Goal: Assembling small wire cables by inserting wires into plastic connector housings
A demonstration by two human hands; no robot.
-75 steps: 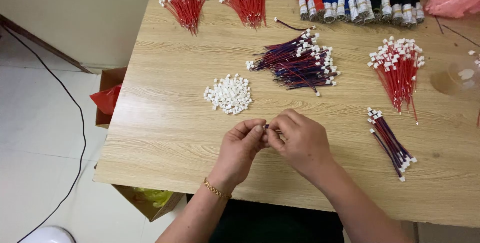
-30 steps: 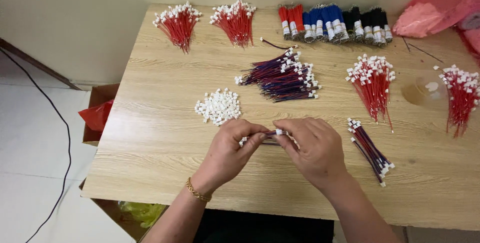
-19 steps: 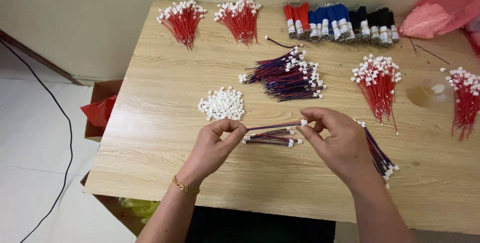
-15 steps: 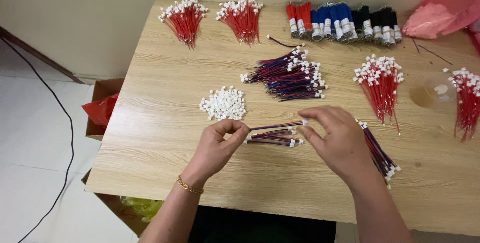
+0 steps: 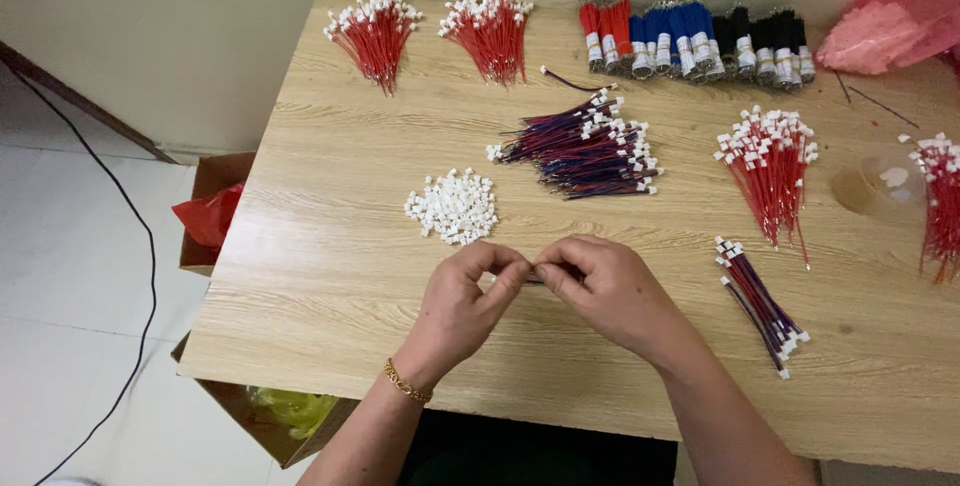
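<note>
Head view — left hand (image 5: 462, 298), right hand (image 5: 608, 291) pinch wire piece (image 5: 533, 273) together.

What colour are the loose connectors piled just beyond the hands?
White; the connector pile shows clearly in the head view.

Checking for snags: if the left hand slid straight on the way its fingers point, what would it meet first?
The left hand points rightward at the right hand; it would likely meet those fingertips and the wire pinched between them.

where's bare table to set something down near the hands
Bare wood lies left of the left hand, below the white connector pile, out to the table edge. Crowded: the purple-red wire heap, red wire bunch and small wire bundle by the right hand.
</note>
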